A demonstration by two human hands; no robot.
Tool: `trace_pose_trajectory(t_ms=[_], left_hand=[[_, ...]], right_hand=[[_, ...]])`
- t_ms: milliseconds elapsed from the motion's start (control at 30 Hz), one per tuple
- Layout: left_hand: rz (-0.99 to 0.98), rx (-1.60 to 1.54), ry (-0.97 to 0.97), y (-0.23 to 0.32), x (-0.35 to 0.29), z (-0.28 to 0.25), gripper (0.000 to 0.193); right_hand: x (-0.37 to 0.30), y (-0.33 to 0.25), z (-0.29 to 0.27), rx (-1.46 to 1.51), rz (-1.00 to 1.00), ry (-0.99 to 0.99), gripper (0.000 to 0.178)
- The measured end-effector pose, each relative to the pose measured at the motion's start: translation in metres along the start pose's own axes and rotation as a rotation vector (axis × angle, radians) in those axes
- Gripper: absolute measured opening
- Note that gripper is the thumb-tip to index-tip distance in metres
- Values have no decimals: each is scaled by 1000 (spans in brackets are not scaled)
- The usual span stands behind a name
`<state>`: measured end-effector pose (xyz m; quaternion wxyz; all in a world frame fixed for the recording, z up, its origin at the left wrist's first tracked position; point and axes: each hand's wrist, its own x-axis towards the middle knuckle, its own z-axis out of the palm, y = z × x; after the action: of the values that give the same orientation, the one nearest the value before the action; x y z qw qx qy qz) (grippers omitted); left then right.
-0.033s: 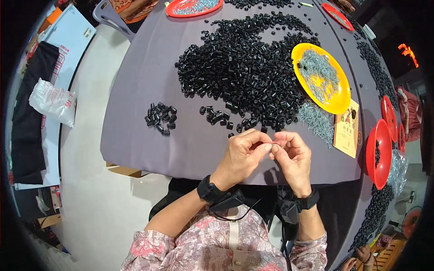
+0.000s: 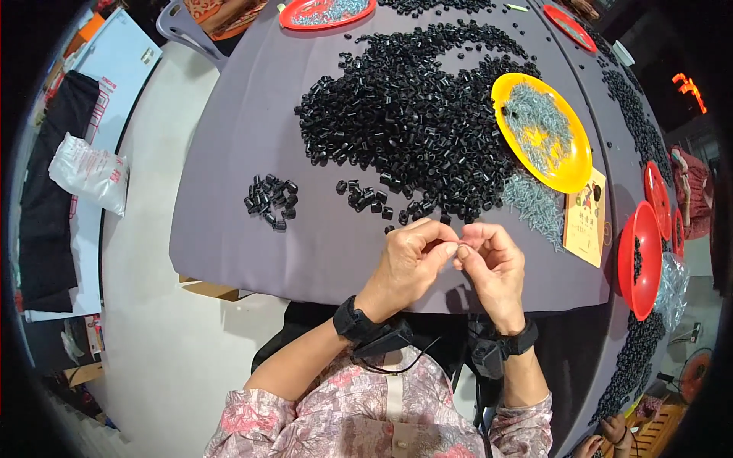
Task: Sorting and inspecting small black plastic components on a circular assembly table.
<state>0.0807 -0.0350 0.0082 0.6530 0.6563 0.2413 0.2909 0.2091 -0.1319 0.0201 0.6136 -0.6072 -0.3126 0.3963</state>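
Observation:
My left hand (image 2: 408,261) and my right hand (image 2: 496,267) meet above the near edge of the grey-covered table. Thumb and forefinger are pinched together on each, fingertips touching around something too small to name. Just beyond them spreads a large heap of short black plastic pieces (image 2: 397,114). A loose group of black pieces (image 2: 271,201) lies apart to the left. Right of the heap, a yellow plate (image 2: 575,172) holds thin silvery screw-like pieces (image 2: 538,114). More of these silvery pieces (image 2: 532,206) lie on the cloth below the plate.
Beside the yellow plate lies a yellow printed card (image 2: 584,233). A red bowl (image 2: 643,263) stands on the right, near another person's hands (image 2: 615,433) at the lower right. A red plate (image 2: 303,25) sits at the far side. White plastic bag (image 2: 88,174) at left.

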Motion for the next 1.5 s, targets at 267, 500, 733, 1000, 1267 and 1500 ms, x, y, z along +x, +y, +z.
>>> trace_pose_trajectory(t_ms=[267, 500, 733, 1000, 1267, 1500], left_hand=[[-142, -49, 33, -12, 6, 19, 8], [-423, -223, -49, -14, 17, 36, 11], [-612, -722, -79, -14, 15, 24, 14], [-585, -858, 13, -15, 7, 14, 12], [-505, -1001, -15, -6, -3, -3, 13], [-461, -1088, -30, -9, -14, -22, 15]], right_hand=[[-1, -9, -1, -635, -324, 69, 28], [5, -7, -20, -921, -698, 35, 32], [29, -12, -66, -1088, -578, 125, 30], [13, -24, -29, -772, -423, 51, 20], [5, -5, 3, -131, -87, -14, 6], [-2, -10, 20, -282, -280, -14, 5]])
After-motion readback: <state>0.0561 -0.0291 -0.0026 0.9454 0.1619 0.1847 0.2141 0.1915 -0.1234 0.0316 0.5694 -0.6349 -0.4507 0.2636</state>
